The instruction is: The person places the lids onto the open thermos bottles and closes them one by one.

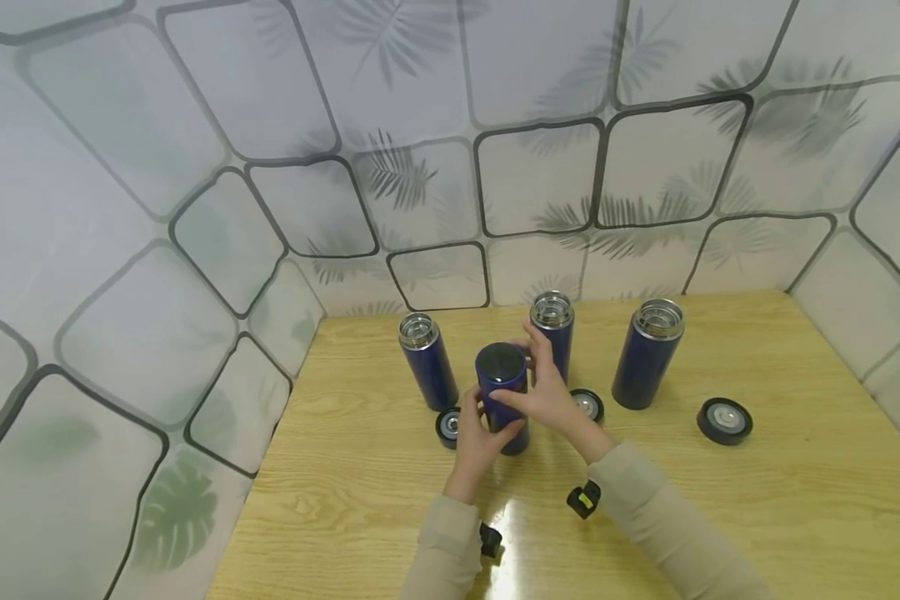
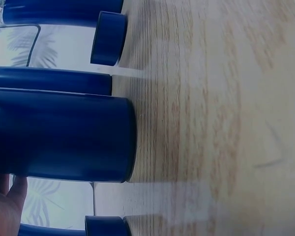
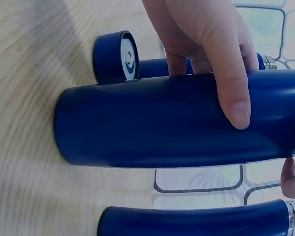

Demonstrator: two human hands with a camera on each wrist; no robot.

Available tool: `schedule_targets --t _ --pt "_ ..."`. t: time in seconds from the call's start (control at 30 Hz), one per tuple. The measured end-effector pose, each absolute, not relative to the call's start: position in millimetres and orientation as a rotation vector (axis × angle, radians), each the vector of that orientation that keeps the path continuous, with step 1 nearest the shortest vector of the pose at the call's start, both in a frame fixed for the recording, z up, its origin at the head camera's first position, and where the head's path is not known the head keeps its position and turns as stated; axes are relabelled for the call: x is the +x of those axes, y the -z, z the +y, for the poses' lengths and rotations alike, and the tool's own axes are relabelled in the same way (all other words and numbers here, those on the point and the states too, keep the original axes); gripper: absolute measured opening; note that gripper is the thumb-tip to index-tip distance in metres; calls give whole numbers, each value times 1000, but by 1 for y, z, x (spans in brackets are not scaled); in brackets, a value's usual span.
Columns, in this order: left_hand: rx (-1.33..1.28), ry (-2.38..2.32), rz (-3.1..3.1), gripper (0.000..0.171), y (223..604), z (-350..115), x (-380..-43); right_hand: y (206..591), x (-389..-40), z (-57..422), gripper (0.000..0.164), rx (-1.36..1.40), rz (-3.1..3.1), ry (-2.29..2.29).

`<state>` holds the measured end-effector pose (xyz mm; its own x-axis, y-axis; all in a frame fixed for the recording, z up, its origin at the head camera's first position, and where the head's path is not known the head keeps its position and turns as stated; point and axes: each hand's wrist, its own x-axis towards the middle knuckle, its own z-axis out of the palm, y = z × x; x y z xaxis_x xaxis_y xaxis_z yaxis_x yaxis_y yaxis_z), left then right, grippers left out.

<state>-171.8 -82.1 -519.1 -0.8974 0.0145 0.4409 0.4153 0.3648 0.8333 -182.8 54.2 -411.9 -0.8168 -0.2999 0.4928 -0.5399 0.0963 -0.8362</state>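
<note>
A dark blue thermos bottle (image 1: 504, 404) with a dark lid (image 1: 502, 362) on top stands upright on the table, both hands round it. My left hand (image 1: 477, 450) grips its lower body from the left, thumb across the front, as the right wrist view also shows. Up near the lid, my right hand (image 1: 547, 396) holds the bottle from the right with thumb and fingers spread round it. In the left wrist view the bottle's base (image 2: 130, 140) is close to the wood, and some of the left fingers (image 2: 17, 189) show beneath the body.
Three lidless blue bottles stand behind: left (image 1: 429, 362), middle (image 1: 558, 333) and right (image 1: 647, 358). Loose lids lie by the left bottle (image 1: 447, 427), by the middle one (image 1: 588, 406) and at the right (image 1: 724, 420). A patterned wall covering (image 1: 435, 279) borders the wooden table (image 1: 345, 467).
</note>
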Motion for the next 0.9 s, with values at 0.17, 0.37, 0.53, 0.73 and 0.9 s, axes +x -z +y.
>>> schedule_targets --t 0.17,0.37,0.53,0.73,0.9 --pt "-370 1569 -2275 66 520 -81 -171 409 -185 59 95 952 -2170 -1769" --pt "-361 1588 -2275 66 519 -81 -171 404 -189 64 91 1019 -2171 -1826" --pt "-366 1570 -2267 64 495 -78 -161 409 -193 66 92 999 -2193 -1834" --pt "-375 1569 -2256 62 476 -76 -154 407 -191 64 93 990 -2178 -1830" --pt "-372 1563 -2252 61 475 -76 -154 408 -189 62 93 960 -2172 -1810"
